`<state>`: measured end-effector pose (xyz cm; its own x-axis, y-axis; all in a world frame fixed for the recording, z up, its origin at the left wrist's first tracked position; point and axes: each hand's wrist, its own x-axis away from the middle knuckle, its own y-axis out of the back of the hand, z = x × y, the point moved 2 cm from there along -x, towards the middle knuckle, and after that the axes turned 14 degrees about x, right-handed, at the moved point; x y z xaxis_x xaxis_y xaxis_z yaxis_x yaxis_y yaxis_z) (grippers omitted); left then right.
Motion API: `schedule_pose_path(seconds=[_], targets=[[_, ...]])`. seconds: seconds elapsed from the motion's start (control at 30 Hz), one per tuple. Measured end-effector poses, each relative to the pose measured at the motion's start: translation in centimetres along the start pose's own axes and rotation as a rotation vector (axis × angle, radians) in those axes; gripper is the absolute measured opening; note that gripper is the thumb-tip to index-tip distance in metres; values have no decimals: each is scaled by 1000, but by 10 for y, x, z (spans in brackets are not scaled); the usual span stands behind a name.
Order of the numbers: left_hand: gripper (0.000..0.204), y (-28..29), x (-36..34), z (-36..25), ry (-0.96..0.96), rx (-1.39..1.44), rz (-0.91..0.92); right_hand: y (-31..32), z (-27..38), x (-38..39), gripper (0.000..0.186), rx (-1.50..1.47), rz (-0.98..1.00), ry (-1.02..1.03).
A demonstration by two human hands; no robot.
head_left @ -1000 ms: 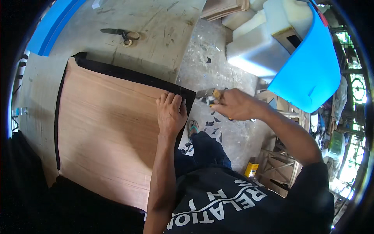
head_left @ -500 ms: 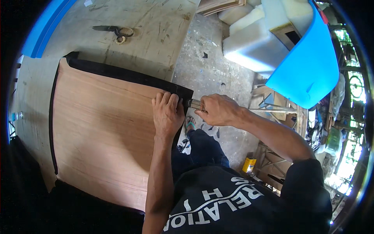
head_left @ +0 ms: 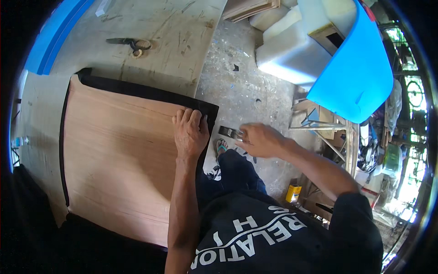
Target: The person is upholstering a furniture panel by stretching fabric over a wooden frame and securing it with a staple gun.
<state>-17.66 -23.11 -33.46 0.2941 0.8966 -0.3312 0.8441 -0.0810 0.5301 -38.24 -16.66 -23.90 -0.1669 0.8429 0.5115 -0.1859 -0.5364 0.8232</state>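
A large wooden panel (head_left: pixel 123 146) lies on the table, with black fabric (head_left: pixel 137 92) folded over its edges. My left hand (head_left: pixel 189 134) is closed at the panel's upper right corner, fingers curled over the black fabric and pressing it there. My right hand (head_left: pixel 262 139), slightly smeared by motion, grips a stapler-like metal tool (head_left: pixel 230 133) with a dark end. This tool is held just off the panel's right edge, apart from the fabric, over the floor. Its far part is hidden in my fist.
Black-handled scissors (head_left: pixel 133 44) lie on the table (head_left: pixel 178 41) beyond the panel. Blue foam (head_left: pixel 59 34) stands at the far left. To the right are a big blue sheet (head_left: pixel 360 68), white foam blocks (head_left: pixel 283 52), a wooden frame (head_left: pixel 351 148) and a yellow can (head_left: pixel 293 193) on the floor.
My right hand has drawn the tool off the panel's corner, slightly right and down. My left hand stays on the fabric at the corner. The whole view has shifted slightly.
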Motion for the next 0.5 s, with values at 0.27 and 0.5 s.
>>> schedule_pose_path(seconds=[0.27, 0.5], targets=[[22, -8, -11, -20, 78, -126, -27, -23, -33, 51, 27, -278, 76, -159], [23, -8, -17, -16, 154, -84, -41, 0, -40, 14, 36, -196, 141, 14]])
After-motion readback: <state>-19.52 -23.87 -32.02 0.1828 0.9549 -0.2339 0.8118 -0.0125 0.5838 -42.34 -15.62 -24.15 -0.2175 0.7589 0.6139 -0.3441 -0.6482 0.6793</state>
